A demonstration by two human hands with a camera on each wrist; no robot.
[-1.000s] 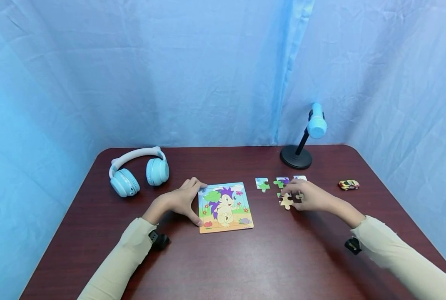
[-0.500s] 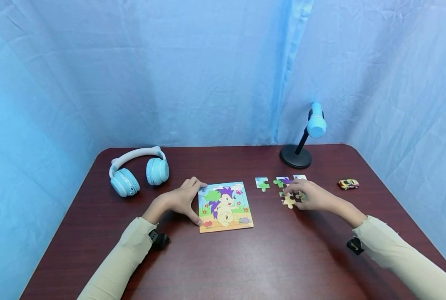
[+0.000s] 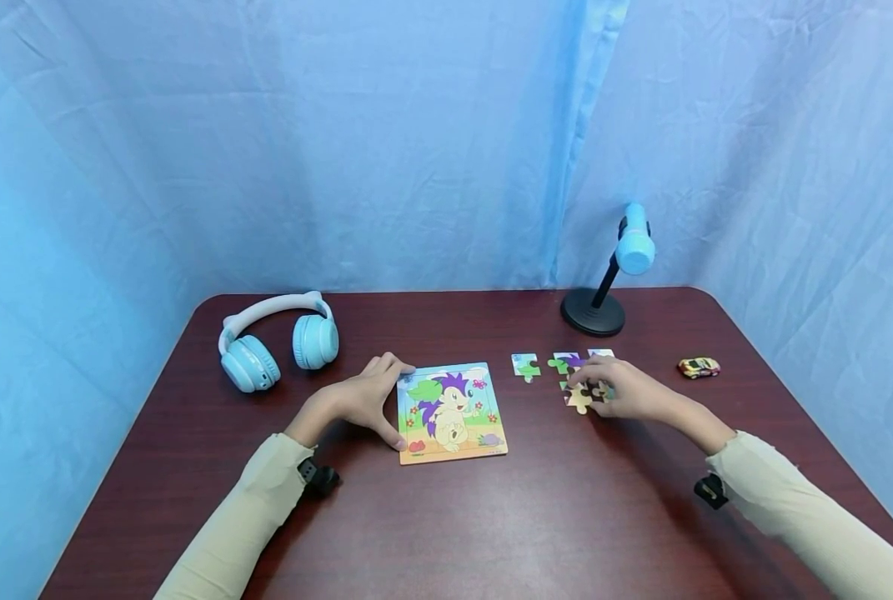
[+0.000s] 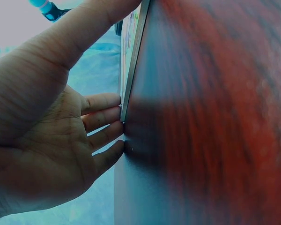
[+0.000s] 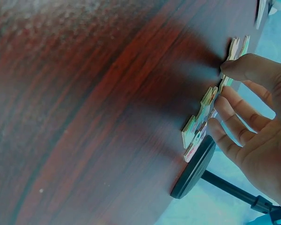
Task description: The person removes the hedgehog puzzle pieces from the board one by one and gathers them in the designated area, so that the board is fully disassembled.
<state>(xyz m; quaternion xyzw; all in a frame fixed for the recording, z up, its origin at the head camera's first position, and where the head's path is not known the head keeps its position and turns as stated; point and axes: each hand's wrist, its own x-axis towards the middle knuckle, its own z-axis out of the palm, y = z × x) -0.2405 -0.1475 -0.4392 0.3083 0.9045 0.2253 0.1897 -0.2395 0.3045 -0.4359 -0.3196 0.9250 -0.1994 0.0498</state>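
A square hedgehog puzzle board [image 3: 457, 417] lies flat on the dark table. My left hand [image 3: 363, 402] spans its left edge, thumb at the near corner and fingertips at the far one; in the left wrist view those fingers [image 4: 103, 117] are straight against the edge. Right of the board, my right hand [image 3: 629, 392] pinches a pale yellow puzzle piece [image 3: 580, 402] between thumb and index finger, low over the table. Loose pieces lie around it, among them a green-and-blue piece [image 3: 525, 366] and a purple-and-green piece [image 3: 565, 362]. Others are partly hidden under the hand.
Light-blue headphones [image 3: 316, 342] rest at the back left. A blue microphone [image 3: 634, 250] on a round black stand [image 3: 593, 312] is behind the pieces. A toy car [image 3: 698, 367] sits to the right. Blue curtains [image 3: 416, 150] hang beyond the table.
My right hand and the yellow piece have shifted slightly to the right, mostly during the first half second. The left hand and the board have stayed in place.
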